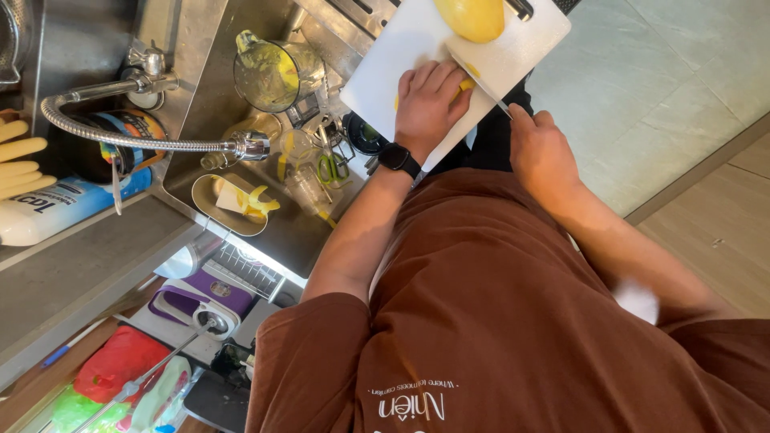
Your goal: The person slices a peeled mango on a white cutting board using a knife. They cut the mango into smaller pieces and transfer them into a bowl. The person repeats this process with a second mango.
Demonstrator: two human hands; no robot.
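**Two hands at the white cutting board beside the steel sink**

Here the view looks down over a person in a brown short-sleeved shirt [513, 321] toward a white rectangular plastic cutting board [385, 80] that lies tilted across the edge of a stainless steel sink [200, 80]. The left hand [431, 104], with a black wristwatch [399, 159] on its wrist, lies palm down on the board with fingers curled over a small yellow piece of fruit [465, 85]; only a sliver of that piece shows beyond the fingertips, so the hand is pressing on it and gripping it lightly. The right hand [541, 152] is closed around the handle of a thin-bladed knife [481, 87]; the handle itself is hidden inside the fist, and the blade runs up across the board just beside the left fingers. At the far end of the board rests a large round yellow fruit [475, 18], well apart from both hands.

In the sink stands a clear plastic blender jug [273, 74] with yellow residue inside, near green-handled scissors [330, 168] and a small oval metal dish [228, 204] holding yellow peelings. A flexible metal faucet hose [136, 140] arcs over the basin. A yellow rubber glove [20, 156] lies at the left edge, above a white plastic bottle [48, 212].
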